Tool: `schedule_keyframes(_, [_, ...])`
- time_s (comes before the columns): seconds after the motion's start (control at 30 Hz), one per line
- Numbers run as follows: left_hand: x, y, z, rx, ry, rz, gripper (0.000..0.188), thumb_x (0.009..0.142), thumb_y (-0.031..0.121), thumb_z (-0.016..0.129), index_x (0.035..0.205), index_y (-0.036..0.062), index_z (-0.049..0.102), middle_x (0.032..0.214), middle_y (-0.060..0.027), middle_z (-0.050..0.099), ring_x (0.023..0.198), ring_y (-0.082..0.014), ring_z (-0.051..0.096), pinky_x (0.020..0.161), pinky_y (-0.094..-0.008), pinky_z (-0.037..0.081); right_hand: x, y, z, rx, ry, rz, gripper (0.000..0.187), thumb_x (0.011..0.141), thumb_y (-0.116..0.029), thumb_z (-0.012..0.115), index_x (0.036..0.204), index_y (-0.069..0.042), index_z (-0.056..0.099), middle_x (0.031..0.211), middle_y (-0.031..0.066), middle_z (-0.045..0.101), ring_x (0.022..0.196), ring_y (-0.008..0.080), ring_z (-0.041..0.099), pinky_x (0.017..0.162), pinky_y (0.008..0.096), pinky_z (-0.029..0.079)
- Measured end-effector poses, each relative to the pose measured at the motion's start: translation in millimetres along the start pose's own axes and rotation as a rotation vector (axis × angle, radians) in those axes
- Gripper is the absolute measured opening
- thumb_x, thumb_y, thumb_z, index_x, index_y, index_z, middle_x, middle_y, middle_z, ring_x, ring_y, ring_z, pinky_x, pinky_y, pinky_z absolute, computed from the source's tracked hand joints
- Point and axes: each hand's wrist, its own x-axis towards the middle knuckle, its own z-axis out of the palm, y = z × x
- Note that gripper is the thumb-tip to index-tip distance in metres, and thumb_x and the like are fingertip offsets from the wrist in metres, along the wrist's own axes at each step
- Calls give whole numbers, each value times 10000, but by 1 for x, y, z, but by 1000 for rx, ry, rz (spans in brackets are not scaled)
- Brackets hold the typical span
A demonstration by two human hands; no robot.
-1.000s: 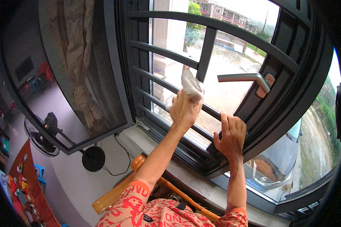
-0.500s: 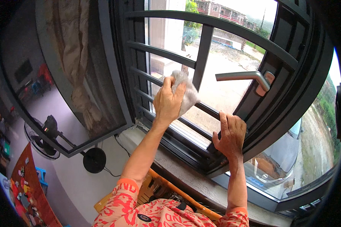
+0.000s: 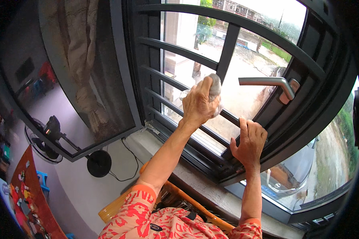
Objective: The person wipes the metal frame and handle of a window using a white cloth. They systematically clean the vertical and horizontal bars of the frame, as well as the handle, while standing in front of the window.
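Observation:
My left hand (image 3: 197, 105) is closed round a crumpled pale grey cloth (image 3: 215, 89), which sticks out beyond the fingers. Hand and cloth are up against the dark bars (image 3: 179, 56) of a window, below the upright bar. How firmly the cloth presses on the glass, I cannot tell. My right hand (image 3: 251, 141) grips a low bar near the window's lower right corner, fingers over it and thumb on the left. Above that hand, a silver window handle (image 3: 263, 81) points left from the dark window frame (image 3: 307, 95).
A dark-framed screen panel (image 3: 107, 79) stands swung inward at left, a beige curtain (image 3: 81, 59) behind it. Below are a black standing fan (image 3: 48, 135), its round base (image 3: 99, 163), and a yellow wooden chair (image 3: 187, 199) before the sill (image 3: 179, 171). Outside, a car (image 3: 289, 175) is parked.
My left hand has shifted right with the cloth and turned, so the cloth shows less. My right hand keeps its place on the bar. The view has moved slightly.

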Motion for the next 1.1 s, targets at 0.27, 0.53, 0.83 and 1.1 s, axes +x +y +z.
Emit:
schedule_keyframes(0.27, [-35, -22, -10, 184, 15, 6, 437, 742, 188, 737, 1071, 138, 454, 943, -74, 581, 859, -297, 586, 671, -430, 497, 0, -1, -3, -18, -45, 16, 704, 601, -184, 753, 1251, -58, 515, 1085, 119, 521, 1038, 288, 483, 885, 423, 344])
schedule_keyframes(0.53, [-19, -28, 3, 386, 121, 87, 324, 833, 328, 693, 1093, 137, 675, 940, -54, 577, 801, -243, 585, 626, -390, 510, 2, -6, -3, -37, -77, 39, 761, 591, -154, 780, 1283, -53, 479, 1148, 124, 511, 1084, 302, 470, 928, 425, 332])
schedule_keyframes(0.83, [-2, -73, -16, 314, 133, 73, 162, 811, 191, 668, 948, 110, 697, 882, -59, 558, 819, -259, 587, 667, -394, 512, 0, -3, 3, -73, -61, 37, 647, 691, -252, 677, 1277, -39, 505, 1151, 127, 515, 1084, 312, 471, 940, 454, 320])
schedule_keyframes(1.1, [21, -151, -37, 476, 270, -98, 323, 872, 227, 633, 1176, 118, 620, 937, -53, 529, 882, -254, 582, 658, -395, 523, 0, -6, 10, -137, -67, 91, 637, 679, -233, 665, 1269, -54, 505, 1153, 130, 506, 1099, 320, 454, 959, 475, 302])
